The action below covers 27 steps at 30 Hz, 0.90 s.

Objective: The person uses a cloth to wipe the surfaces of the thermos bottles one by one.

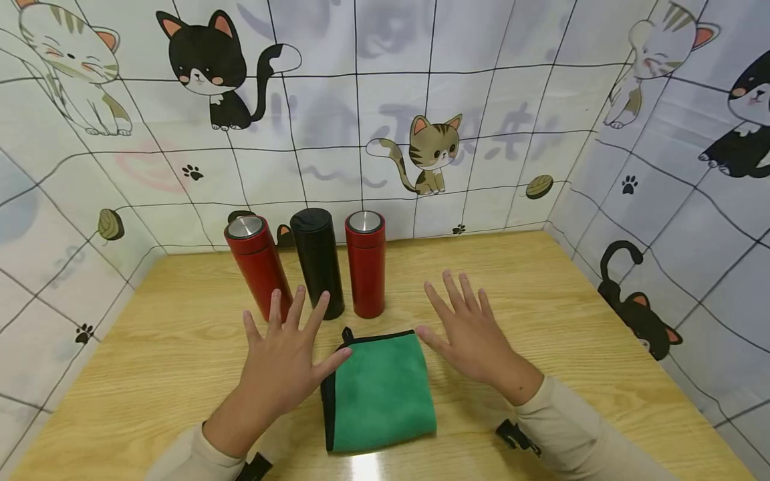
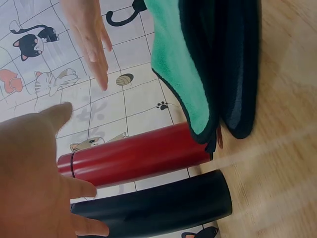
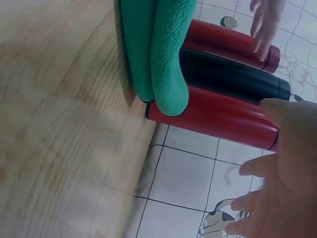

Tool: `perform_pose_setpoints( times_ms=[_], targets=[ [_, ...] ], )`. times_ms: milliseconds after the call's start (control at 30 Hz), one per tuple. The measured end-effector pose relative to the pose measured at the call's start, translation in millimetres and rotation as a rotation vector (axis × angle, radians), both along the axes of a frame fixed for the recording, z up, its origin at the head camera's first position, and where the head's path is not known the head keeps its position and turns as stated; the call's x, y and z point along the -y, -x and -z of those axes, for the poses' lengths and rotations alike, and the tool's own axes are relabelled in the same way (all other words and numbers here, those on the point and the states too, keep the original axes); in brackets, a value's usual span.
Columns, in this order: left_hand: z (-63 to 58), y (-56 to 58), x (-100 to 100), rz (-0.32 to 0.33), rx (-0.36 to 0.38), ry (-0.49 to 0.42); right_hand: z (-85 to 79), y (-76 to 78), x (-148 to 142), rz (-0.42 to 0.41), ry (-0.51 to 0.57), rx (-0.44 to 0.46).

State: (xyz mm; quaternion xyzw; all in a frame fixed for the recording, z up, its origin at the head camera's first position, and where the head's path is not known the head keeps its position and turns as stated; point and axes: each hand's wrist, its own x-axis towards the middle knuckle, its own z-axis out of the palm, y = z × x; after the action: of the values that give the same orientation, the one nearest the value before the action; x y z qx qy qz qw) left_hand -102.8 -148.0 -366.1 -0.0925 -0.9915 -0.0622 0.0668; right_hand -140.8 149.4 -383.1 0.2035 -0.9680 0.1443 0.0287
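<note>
A folded green cloth (image 1: pixel 385 394) with black edging and a small loop lies on the table between my hands. My left hand (image 1: pixel 279 364), fingers spread, hovers at the cloth's left side, its thumb over the cloth's upper left corner. On the other side my right hand (image 1: pixel 475 337) is spread too, thumb near the upper right corner. Neither hand holds anything. Behind the cloth stand a red flask (image 1: pixel 259 264) at left, a black flask (image 1: pixel 319 267) in the middle and another red flask (image 1: pixel 365 267) at right. My left fingertips partly cover the lower left flasks in the head view.
The wooden table (image 1: pixel 511 280) meets a cat-patterned tiled cloth wall (image 1: pixel 325 167) behind the flasks, with more of it on both sides. Black straps (image 1: pixel 517 437) show at the wrists.
</note>
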Motion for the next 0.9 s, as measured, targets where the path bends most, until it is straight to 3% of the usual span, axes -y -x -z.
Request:
perform_pose_setpoints(
  times_ms=[433, 700, 800, 900],
  targets=[
    [-1.0, -1.7, 2, -0.003, -0.021, 0.016, -2.1, -15.2, 3, -0.012, 0.015, -0.008],
    [-2.3, -3.5, 1, -0.019, -0.014, 0.021, -0.2, -18.4, 5, -0.054, 0.017, 0.042],
    [-6.6, -1.3, 4, -0.015, -0.064, 0.021, -1.1, -15.1, 4, -0.047, 0.009, 0.091],
    [-7.8, 4.7, 12, -0.011, -0.17, -0.064, 2.5, -10.1, 3, -0.06, 0.043, 0.229]
  ],
)
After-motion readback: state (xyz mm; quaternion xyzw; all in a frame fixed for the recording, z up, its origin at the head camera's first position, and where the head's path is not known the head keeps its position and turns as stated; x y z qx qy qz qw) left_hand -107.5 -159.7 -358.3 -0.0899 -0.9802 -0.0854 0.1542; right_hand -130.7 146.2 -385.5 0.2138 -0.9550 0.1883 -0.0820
